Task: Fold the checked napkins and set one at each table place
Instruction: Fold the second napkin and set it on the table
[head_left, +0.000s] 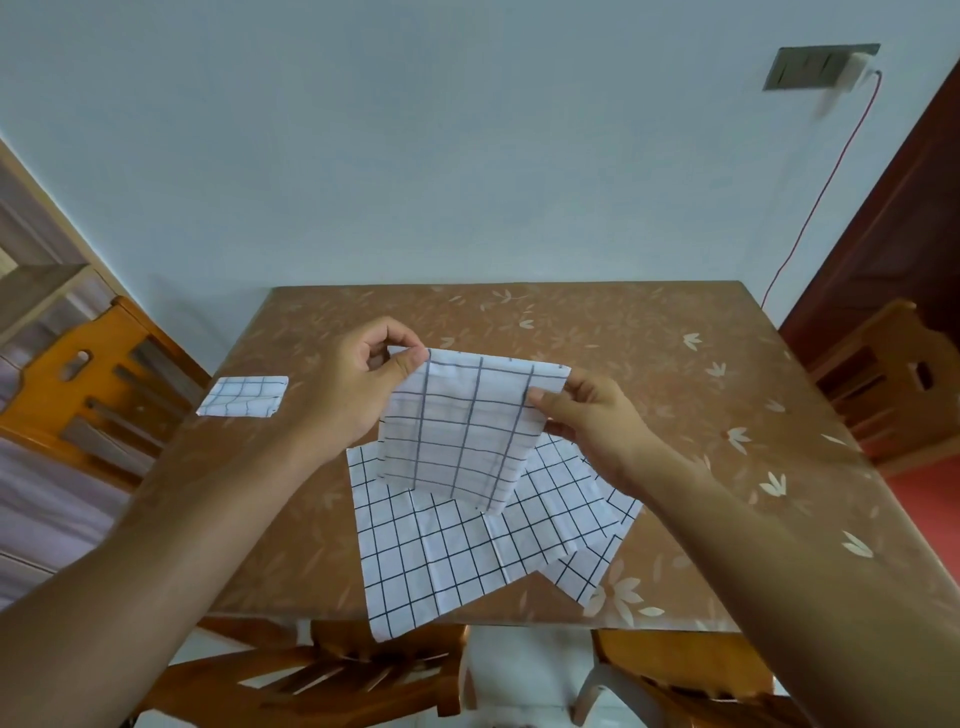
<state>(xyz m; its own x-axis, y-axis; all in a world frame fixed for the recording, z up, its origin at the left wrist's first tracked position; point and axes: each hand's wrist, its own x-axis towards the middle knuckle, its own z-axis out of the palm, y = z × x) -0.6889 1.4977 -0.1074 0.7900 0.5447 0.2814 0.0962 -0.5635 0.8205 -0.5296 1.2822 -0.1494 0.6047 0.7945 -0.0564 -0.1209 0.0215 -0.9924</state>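
A white napkin with a dark check (462, 436) hangs folded above the middle of the table. My left hand (358, 384) pinches its top left corner and my right hand (592, 415) pinches its top right corner. Under it, a loose pile of unfolded checked napkins (467, 551) lies spread on the table, reaching over the near edge. One small folded napkin (244, 397) lies flat at the table's left edge, in front of the left chair.
The brown table (649, 364) has a flower-patterned top and stands against a pale wall. Wooden chairs stand at the left (88, 389), at the right (893, 379) and at the near side (332, 675). A red cable runs down the wall at the right.
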